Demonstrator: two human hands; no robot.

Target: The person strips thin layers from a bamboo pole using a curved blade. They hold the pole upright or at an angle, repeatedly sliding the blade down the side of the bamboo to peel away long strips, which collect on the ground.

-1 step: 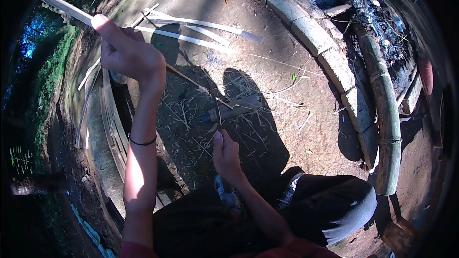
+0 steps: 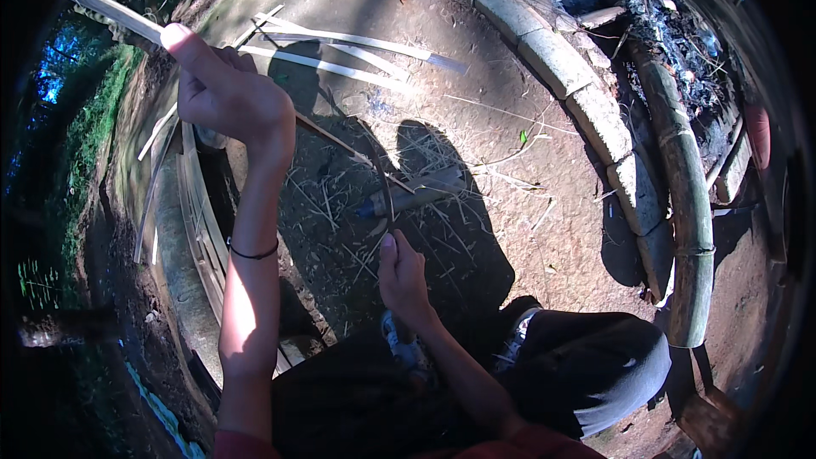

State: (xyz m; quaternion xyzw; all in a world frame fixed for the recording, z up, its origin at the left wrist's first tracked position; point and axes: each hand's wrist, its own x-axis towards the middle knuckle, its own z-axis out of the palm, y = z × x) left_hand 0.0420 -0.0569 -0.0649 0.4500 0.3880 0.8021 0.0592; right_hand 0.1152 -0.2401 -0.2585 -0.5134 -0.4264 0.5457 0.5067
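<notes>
Up at the top left of the view, the left hand [image 2: 225, 98] is raised and clenched around a long pale bamboo strip [image 2: 110, 10], index finger stretched out along it. The strip runs from the upper left edge down through that fist and carries on as a thin dark sliver toward the middle of the picture, where it meets the curved blade [image 2: 382, 178]. So the strip is up in the air, stretched between the two hands, not lying on the ground.

The right hand [image 2: 401, 276] sits lower, near the centre, fingers wrapped tight around the blade's handle with the thumb pointing up. The blade arcs up from it to the strip, though it's in shadow, so I can't tell exactly where the edge bites.

There's a thin black band [image 2: 252, 252] on the left wrist. Just past the blade, a short dark tube-like piece [image 2: 412, 195] lies on the dirt ground [image 2: 510, 144] with thin dry slivers scattered all around it. Further up, a few more flat pale strips [image 2: 357, 47] lie side by side on the dirt.

A curved row of stone blocks [image 2: 561, 59] sweeps across the upper right, and beyond it is a patch of grey ash and charred bits [image 2: 629, 8]. A thick green bamboo pole [image 2: 684, 195] lies along the right side just outside the stones. On the left, several long slats [image 2: 200, 221] lean along a concrete edge, with greenery behind. The person's dark-trousered knee [image 2: 595, 365] fills the bottom right.
</notes>
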